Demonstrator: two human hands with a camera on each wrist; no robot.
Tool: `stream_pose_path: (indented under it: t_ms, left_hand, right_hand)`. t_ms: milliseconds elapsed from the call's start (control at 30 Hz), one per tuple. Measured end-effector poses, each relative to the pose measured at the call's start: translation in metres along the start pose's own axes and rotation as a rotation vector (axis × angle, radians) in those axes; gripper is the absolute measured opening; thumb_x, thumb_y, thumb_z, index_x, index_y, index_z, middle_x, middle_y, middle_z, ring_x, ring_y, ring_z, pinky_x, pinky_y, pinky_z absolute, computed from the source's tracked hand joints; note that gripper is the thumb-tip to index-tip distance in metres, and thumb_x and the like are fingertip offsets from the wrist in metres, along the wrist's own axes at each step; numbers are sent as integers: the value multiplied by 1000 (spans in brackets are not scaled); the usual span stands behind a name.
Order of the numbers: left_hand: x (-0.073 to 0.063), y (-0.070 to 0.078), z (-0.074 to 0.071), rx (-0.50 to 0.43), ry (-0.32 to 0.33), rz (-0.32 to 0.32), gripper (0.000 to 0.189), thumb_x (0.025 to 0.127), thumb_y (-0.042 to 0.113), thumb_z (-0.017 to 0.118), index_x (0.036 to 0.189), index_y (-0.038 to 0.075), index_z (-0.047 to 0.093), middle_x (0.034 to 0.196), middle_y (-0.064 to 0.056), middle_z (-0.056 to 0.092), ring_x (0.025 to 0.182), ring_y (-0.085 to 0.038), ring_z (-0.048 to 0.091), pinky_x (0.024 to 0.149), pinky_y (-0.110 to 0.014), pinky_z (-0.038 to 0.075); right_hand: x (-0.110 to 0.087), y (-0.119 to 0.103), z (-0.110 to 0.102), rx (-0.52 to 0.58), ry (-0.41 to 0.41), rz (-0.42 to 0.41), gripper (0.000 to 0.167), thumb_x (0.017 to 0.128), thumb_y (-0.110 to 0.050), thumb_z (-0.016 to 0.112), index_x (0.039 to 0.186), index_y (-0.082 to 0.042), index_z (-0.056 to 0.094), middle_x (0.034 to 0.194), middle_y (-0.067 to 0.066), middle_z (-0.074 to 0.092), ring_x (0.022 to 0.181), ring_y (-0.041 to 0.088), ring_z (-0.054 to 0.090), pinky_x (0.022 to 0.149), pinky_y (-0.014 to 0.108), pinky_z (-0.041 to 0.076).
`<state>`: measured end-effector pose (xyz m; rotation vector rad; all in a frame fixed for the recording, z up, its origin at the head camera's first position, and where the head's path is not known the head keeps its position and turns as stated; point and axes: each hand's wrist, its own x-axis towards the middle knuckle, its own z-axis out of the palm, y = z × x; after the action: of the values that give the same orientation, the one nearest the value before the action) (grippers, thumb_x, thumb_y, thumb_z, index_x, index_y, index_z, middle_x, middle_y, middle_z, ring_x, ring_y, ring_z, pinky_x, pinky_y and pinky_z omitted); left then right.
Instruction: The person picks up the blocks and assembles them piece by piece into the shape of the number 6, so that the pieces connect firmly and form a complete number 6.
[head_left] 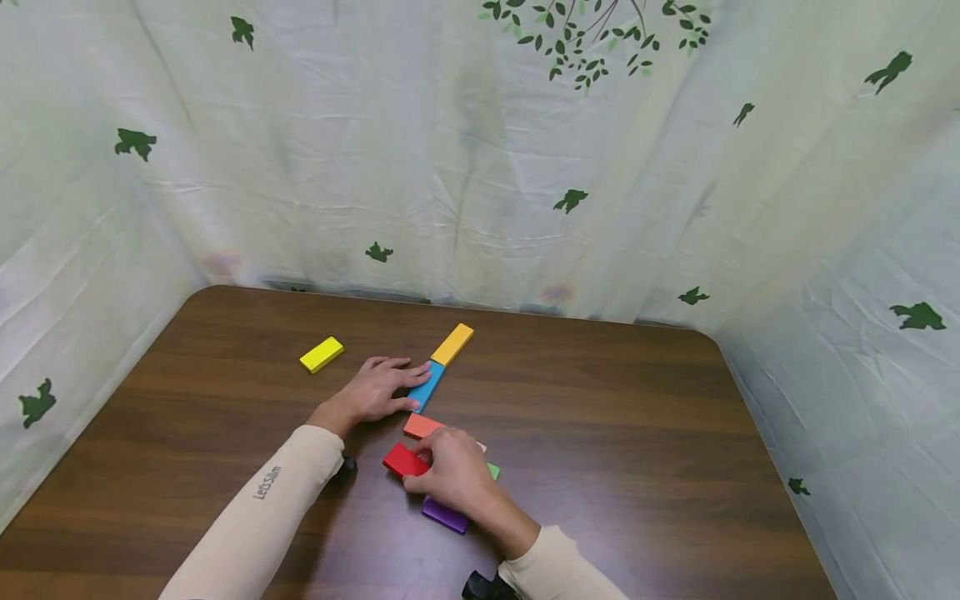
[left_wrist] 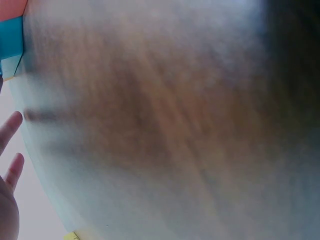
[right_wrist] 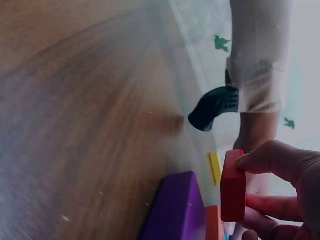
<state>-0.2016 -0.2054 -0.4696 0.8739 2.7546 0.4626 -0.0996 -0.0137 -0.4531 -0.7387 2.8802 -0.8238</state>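
Note:
My right hand (head_left: 453, 471) pinches a red block (head_left: 403, 460) between thumb and fingers. In the right wrist view the same red block (right_wrist: 233, 192) shows side-on in that grip. My left hand (head_left: 378, 390) lies with fairly straight fingers at a blue block (head_left: 426, 387), touching it. An orange-yellow block (head_left: 453, 344) meets the blue one's far end. Nearer me is a coral block (head_left: 422, 425), partly covered by my right hand. A green block (head_left: 493, 471) and a pale block (head_left: 482, 447) peek out behind that hand. Below them rests a purple block (head_left: 445, 514).
A bright yellow block (head_left: 322, 355) lies apart at the left on the brown wooden table (head_left: 637, 450). Pale curtains (head_left: 465, 167) with green bird and leaf prints enclose its back and sides.

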Motion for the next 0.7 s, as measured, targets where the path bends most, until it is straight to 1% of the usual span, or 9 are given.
stream_pose_path:
  t_ms: [133, 333, 467, 600, 700]
  left_hand:
    - [1, 0, 1, 2, -1, -3, 62, 91, 37, 64, 145, 13, 44, 152, -6, 38, 138, -40, 32, 107, -61, 19]
    - [1, -1, 2, 4, -1, 0, 63, 91, 38, 64, 145, 12, 44, 152, -7, 38, 137, -40, 32, 106, -61, 20]
    - [0, -1, 3, 3, 8, 8, 63, 91, 38, 64, 144, 12, 45, 151, -7, 38, 137, -41, 33, 106, -61, 20]
    - [0, -2, 3, 13, 18, 16, 62, 91, 38, 64, 144, 11, 45, 151, -7, 39, 136, -41, 34, 105, -61, 21]
    - [0, -2, 3, 5, 12, 12, 62, 91, 38, 64, 144, 12, 45, 151, -6, 38, 137, -40, 33, 106, -61, 20]
  right_hand:
    - [0, -1, 6, -34, -9, -29, 17, 67, -29, 81, 76, -17, 73, 57, -17, 51, 56, -1, 40, 53, 16, 31]
    - [0, -4, 14, -97, -31, -25, 19, 66, -30, 82, 77, -17, 75, 60, -14, 54, 55, 0, 41, 50, 16, 31]
    - [1, -5, 18, -153, -13, -40, 18, 64, -32, 83, 72, -19, 74, 57, -14, 52, 53, 1, 41, 48, 18, 30]
    - [2, -5, 20, -187, 10, -57, 18, 62, -32, 84, 67, -20, 72, 54, -15, 52, 51, 3, 42, 48, 19, 31]
    - [2, -4, 20, -203, 8, -66, 18, 62, -33, 84, 66, -20, 71, 54, -14, 53, 50, 4, 43, 48, 20, 31]
